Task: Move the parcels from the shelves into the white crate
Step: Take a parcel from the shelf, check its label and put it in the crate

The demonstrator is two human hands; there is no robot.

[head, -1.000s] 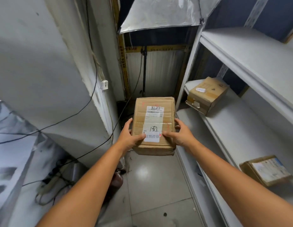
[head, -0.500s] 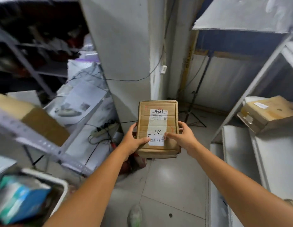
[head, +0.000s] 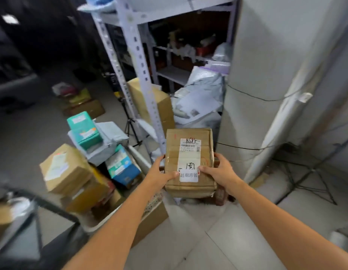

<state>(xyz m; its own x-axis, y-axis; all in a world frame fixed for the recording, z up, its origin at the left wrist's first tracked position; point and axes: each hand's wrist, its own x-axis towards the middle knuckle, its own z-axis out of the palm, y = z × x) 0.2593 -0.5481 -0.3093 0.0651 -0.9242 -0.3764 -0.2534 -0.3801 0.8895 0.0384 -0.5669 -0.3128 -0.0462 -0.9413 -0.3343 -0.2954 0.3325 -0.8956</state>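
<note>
Both forearms reach in from the near edge. The left hand [head: 159, 173] grips the left side of a taped cardboard parcel [head: 173, 147] and the right hand [head: 218, 171] grips its right side, each thumb lying on the top face at the lower white label. The parcel is held level in the air above the tiled floor [head: 208, 240], its printed and handwritten labels facing up. To its left, lower and apart from it, stands the white crate [head: 103, 219], whose rim is blurred and mostly hidden, so its outline is only probable. Piled in it are a labelled brown box [head: 66, 168], a blue box [head: 122, 166], a grey mailer bag [head: 103, 141] and, on top, a teal box [head: 84, 129]. Beyond the parcel rises a perforated metal shelf upright [head: 140, 65], with a large carton [head: 161, 106] and pale mailer bags [head: 198, 98] behind it. A white pillar [head: 266, 75] stands to the right, with a dark tripod [head: 305, 182] at its foot.
</note>
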